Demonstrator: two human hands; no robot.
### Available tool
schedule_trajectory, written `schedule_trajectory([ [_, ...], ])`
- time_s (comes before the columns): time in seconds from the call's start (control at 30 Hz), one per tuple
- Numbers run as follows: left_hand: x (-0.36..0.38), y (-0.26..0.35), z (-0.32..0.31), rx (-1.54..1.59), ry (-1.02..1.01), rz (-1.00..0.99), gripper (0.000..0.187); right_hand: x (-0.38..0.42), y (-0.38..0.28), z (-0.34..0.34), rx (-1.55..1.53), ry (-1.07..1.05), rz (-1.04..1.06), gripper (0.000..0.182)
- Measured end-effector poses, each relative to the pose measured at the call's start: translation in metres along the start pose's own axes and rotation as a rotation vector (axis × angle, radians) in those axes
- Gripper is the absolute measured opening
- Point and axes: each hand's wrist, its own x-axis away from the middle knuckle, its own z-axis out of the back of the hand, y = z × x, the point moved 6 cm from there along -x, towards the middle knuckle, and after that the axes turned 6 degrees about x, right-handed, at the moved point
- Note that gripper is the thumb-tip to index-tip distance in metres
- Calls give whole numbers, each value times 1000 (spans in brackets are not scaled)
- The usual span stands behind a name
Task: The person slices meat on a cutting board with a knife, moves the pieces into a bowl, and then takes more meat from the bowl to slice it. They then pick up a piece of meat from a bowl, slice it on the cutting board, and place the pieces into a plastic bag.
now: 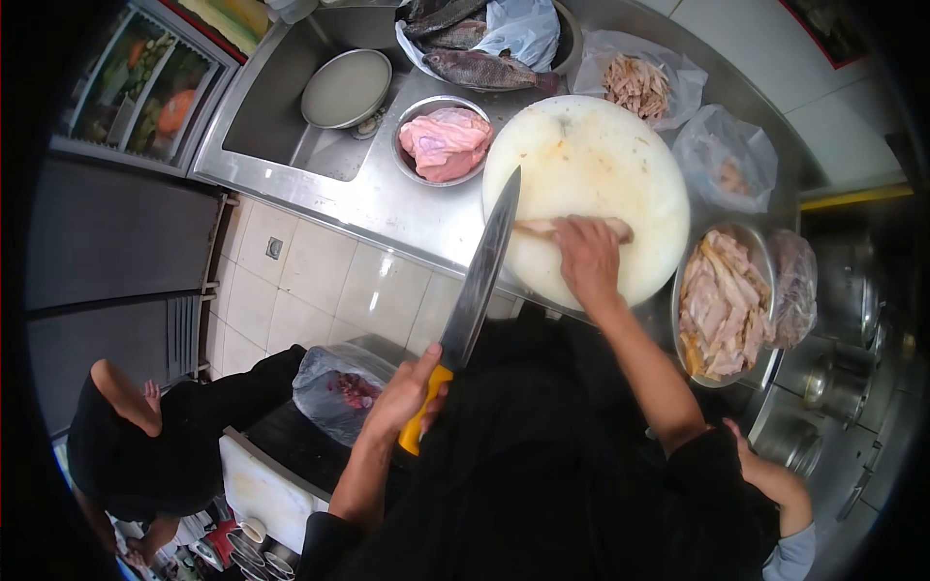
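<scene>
Over here the left hand [412,397] is wrapped around the yellow handle of a long knife [472,305], its blade slanting up beside the held meat. The right hand [588,254], well apart, curls over a pale strip of meat [620,230] lying on the round white board [591,155], between a bowl of pink meat [446,143] and a heaped tray [675,324].

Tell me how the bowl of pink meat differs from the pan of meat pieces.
The bowl sits left of the round board; the pan sits right of it. The bowl looks round and smaller, the pan longer and larger. The bowl holds a bunched pink heap, the pan paler, yellowish long pieces. Both are metal.
</scene>
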Motion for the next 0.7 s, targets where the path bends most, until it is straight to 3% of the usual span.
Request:
schedule_trajectory([
  [0.27, 16, -1, -15, 38, -27, 84, 74, -10, 3, -1, 63, -153, -223, 17],
  [0.47, 13, 0, -21, 134, -6, 85, 73, -45, 65, -28, -402, -662, -475, 25],
  [0.57, 12, 1, -21, 154, -21, 58, 73, -50, 65, -31, -429, -681, -374, 29],
  [0.67, 12, -3, -19, 163, 2, 26, 73, -45, 58, -17, -473, -741, -494, 26],
  [0.7, 12, -6, -18, 177, 3, 30, 73, -45, 49, -9, -428, -627, -283, 27],
])
